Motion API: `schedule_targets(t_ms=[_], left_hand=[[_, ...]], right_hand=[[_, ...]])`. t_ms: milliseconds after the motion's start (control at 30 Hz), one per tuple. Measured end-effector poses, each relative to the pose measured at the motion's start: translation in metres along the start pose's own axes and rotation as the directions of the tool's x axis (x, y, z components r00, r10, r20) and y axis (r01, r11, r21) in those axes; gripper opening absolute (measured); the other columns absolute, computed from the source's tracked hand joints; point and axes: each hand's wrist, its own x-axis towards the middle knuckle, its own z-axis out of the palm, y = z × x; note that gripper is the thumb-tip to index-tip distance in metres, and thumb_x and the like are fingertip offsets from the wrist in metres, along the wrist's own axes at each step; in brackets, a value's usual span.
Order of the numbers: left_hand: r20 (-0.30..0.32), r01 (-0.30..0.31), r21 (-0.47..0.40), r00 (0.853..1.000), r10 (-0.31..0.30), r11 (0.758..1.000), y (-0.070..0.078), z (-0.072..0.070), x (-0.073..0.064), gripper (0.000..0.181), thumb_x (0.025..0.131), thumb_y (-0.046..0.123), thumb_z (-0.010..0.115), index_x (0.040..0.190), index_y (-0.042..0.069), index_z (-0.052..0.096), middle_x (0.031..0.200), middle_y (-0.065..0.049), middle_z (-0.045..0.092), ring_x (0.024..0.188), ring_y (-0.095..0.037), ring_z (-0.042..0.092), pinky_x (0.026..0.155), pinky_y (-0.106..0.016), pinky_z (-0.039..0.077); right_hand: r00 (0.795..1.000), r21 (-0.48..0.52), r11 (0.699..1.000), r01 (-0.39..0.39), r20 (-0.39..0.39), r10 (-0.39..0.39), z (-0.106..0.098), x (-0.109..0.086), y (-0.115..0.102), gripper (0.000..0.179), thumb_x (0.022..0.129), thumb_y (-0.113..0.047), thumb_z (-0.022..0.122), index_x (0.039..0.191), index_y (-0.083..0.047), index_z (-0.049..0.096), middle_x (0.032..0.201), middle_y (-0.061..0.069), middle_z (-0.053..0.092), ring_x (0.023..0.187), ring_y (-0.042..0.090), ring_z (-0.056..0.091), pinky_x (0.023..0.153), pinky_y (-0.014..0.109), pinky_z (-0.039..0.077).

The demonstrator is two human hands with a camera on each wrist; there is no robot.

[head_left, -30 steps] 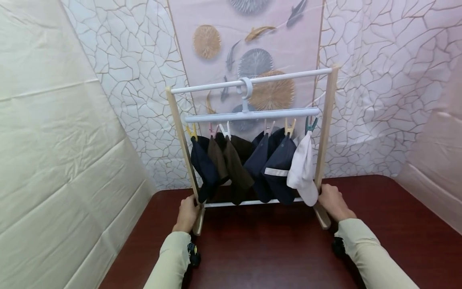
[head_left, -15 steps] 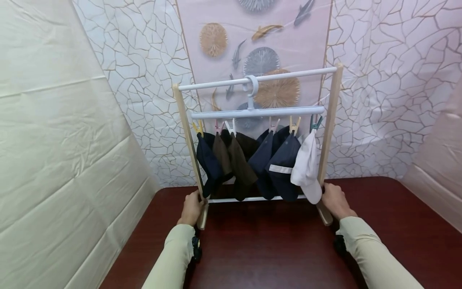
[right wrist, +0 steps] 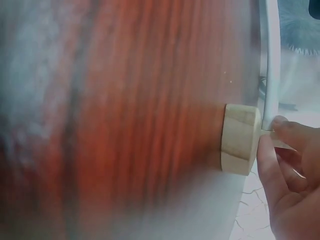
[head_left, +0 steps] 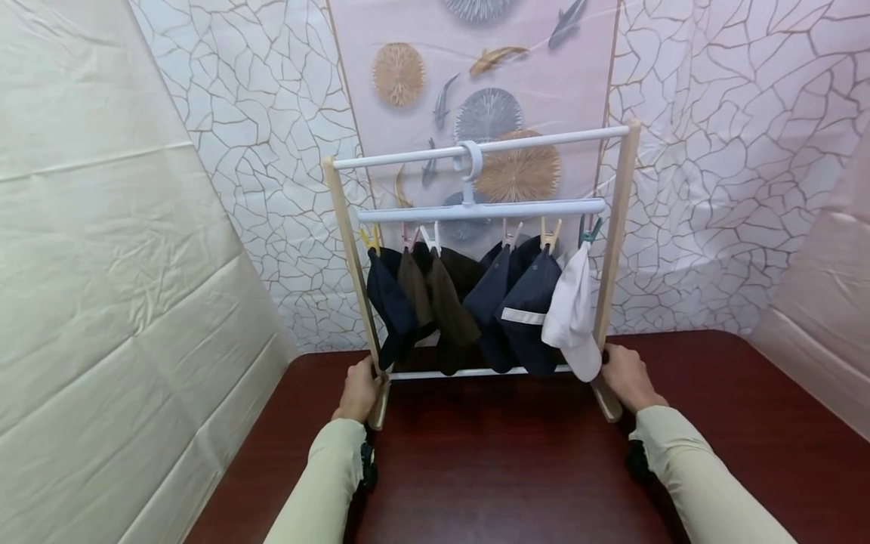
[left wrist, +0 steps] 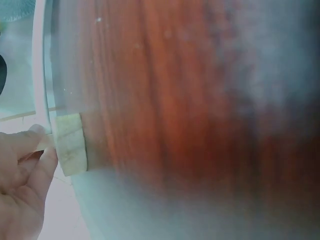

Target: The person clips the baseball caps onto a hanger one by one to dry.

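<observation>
A small drying rack stands on the table, with pale wooden posts [head_left: 617, 219] and a white top rail [head_left: 550, 140]. A white hanger [head_left: 544, 208] hooks over the rail. Colored clothespins hold several caps from it, including a white cap [head_left: 571, 310], a navy cap with a white stripe [head_left: 533, 291] and a brown cap [head_left: 448, 310]. Low on the left post, my left hand [head_left: 358, 391] grips the wood. My right hand [head_left: 627, 378] grips the right post at the same height. Both wrist views show thumb and fingers pinching just behind the wooden feet [left wrist: 70, 145].
The dark red table [head_left: 503, 468] extends in front of the rack and to both sides. A patterned backdrop [head_left: 693, 189] rises behind it, and a pale cloth [head_left: 136, 287] hangs at the left.
The feet of the rack have shifted slightly farther from me, with both hands still gripping the posts. The head view has also swung a little.
</observation>
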Motion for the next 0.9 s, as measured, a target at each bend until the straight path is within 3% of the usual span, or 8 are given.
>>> schedule_targets(t_ms=[267,533,900], left_hand=[[0.098,0.082,-0.026,0.992,-0.08,0.996,-0.001,-0.002,-0.005,0.03,0.107,0.016,0.061,0.13,-0.001,0.054,0.105,-0.02,0.069,0.094,-0.033,0.073,0.074,-0.045,0.06],[0.009,0.01,-0.022,1.0,-0.009,1.0,0.004,-0.004,-0.014,0.021,0.11,0.009,0.052,0.128,-0.002,0.057,0.112,-0.028,0.071,0.092,-0.039,0.073,0.07,-0.049,0.061],[0.036,0.014,0.013,0.999,-0.014,1.0,0.009,-0.004,-0.02,0.022,0.107,0.007,0.054,0.126,-0.004,0.056,0.105,-0.027,0.07,0.088,-0.039,0.074,0.068,-0.049,0.061]], right_hand=[[1.0,0.06,0.998,-0.002,0.029,0.0,-0.001,-0.006,-0.002,0.039,0.098,-0.002,0.06,0.129,0.021,0.057,0.11,0.039,0.067,0.089,0.047,0.072,0.069,0.051,0.061],[1.0,0.061,0.998,-0.011,0.007,0.011,-0.001,-0.009,-0.004,0.044,0.101,-0.009,0.06,0.136,0.016,0.057,0.12,0.038,0.067,0.095,0.048,0.072,0.073,0.052,0.062],[0.999,0.042,0.999,-0.023,0.037,0.021,-0.01,-0.011,0.0,0.047,0.093,-0.005,0.062,0.133,0.018,0.057,0.114,0.038,0.068,0.086,0.04,0.072,0.068,0.046,0.061]])
